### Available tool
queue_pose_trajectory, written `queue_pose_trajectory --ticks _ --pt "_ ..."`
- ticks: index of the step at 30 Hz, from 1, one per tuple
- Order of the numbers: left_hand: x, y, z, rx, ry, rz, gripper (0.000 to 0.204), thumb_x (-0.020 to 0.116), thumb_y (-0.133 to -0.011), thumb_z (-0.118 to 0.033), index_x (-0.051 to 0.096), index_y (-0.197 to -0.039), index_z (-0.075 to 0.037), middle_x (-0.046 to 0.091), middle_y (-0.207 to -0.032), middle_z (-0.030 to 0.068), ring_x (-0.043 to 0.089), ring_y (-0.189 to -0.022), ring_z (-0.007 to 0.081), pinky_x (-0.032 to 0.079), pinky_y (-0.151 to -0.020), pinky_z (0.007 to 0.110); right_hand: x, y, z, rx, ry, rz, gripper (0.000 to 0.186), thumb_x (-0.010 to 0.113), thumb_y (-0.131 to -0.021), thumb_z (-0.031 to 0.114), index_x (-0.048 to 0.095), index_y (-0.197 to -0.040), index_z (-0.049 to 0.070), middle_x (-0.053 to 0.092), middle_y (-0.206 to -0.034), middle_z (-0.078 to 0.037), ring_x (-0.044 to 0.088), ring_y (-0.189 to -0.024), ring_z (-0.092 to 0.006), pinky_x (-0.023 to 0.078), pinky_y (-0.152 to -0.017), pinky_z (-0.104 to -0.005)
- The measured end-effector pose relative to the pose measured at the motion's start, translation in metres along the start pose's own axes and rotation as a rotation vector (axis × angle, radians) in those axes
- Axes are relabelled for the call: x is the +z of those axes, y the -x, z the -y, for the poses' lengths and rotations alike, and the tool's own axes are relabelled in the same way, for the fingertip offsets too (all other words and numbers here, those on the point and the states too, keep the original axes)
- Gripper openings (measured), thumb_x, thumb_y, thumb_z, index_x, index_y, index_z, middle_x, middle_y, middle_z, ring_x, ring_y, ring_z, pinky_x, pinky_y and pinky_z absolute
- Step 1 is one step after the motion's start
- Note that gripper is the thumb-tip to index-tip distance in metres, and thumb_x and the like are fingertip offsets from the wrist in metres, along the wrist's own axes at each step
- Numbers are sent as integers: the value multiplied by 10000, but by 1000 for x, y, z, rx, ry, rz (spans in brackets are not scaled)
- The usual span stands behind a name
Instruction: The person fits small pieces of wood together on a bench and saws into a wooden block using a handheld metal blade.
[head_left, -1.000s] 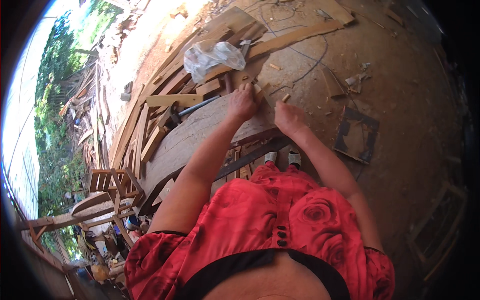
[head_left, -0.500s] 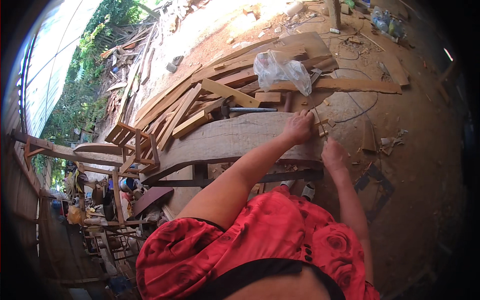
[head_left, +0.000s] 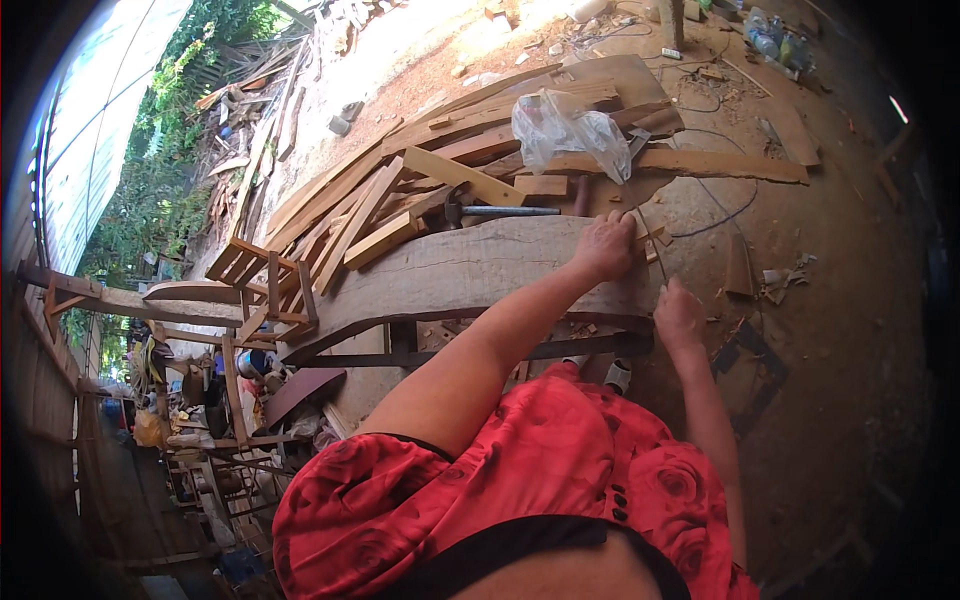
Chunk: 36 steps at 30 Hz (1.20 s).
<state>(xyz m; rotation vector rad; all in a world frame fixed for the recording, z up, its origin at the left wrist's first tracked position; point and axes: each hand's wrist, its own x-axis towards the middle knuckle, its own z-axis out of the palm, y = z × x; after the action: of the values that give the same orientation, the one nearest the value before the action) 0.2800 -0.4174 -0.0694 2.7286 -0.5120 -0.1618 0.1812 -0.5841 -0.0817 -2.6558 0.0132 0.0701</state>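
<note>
My left hand (head_left: 608,246) rests at the right end of a thick, weathered wooden bench (head_left: 460,270), its fingers closed on a small piece of wood (head_left: 654,237) that juts past the bench end. My right hand (head_left: 680,315) is closed around the near end of a thin, straight, blade-like tool (head_left: 654,252), seen nearly edge-on; its exact kind is not clear. The tool crosses the small piece of wood just right of my left fingers. Behind my left hand on the bench's far side lies a hammer (head_left: 505,211) with a metal handle.
Beyond the bench lie stacked boards and offcuts (head_left: 470,180), with a crumpled clear plastic bag (head_left: 570,135) on top. A small wooden frame (head_left: 262,285) stands at the bench's left end. A dark cable (head_left: 715,225) and wood scraps (head_left: 785,280) lie on the dirt floor.
My right hand has drawn back a little toward me, and the thin tool has slid with it across the small piece of wood. The left hand keeps its place on the bench.
</note>
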Motion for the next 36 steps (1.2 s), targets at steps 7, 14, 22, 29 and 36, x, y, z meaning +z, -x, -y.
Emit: queue_pose_trajectory --ticks 7,14,22,29,36 --pt "0 1 9 23 -14 6 291 585 -794 -191 484 -1023 -43 542 -1045 177 532 -1006 382 447 -844 470 -25 83 -13 145 19 162 208 481 -935 247 512 -884 48 632 -733 -229 628 -744 -427 463 -650 -540" --pt "-1 -2 3 40 -12 37 279 581 -794 -181 484 -1016 -42 542 -1054 182 529 -1005 386 440 -859 464 -3 -1 8 48 17 17 197 490 -925 229 526 -873 42 636 -750 -227 633 -758 -418 482 -674 -516" --pt "-6 -3 7 24 -26 48 276 571 -786 -161 498 -1019 -34 558 -1061 179 540 -995 393 444 -857 464 -23 76 -8 149 7 147 195 499 -923 242 525 -864 57 636 -751 -234 635 -754 -418 481 -670 -523" --pt "2 -4 10 84 -5 -17 271 576 -814 -229 495 -986 -37 558 -1005 187 538 -959 397 438 -824 473 -7 1 10 55 -7 47 184 497 -910 214 548 -877 41 649 -769 -217 642 -762 -409 489 -678 -512" --pt "-5 -1 12 54 2 10 263 570 -819 -210 498 -1001 -34 554 -1046 190 535 -988 401 433 -849 475 -22 34 12 115 -6 119 185 493 -909 224 539 -880 47 648 -757 -215 642 -764 -410 487 -681 -515"
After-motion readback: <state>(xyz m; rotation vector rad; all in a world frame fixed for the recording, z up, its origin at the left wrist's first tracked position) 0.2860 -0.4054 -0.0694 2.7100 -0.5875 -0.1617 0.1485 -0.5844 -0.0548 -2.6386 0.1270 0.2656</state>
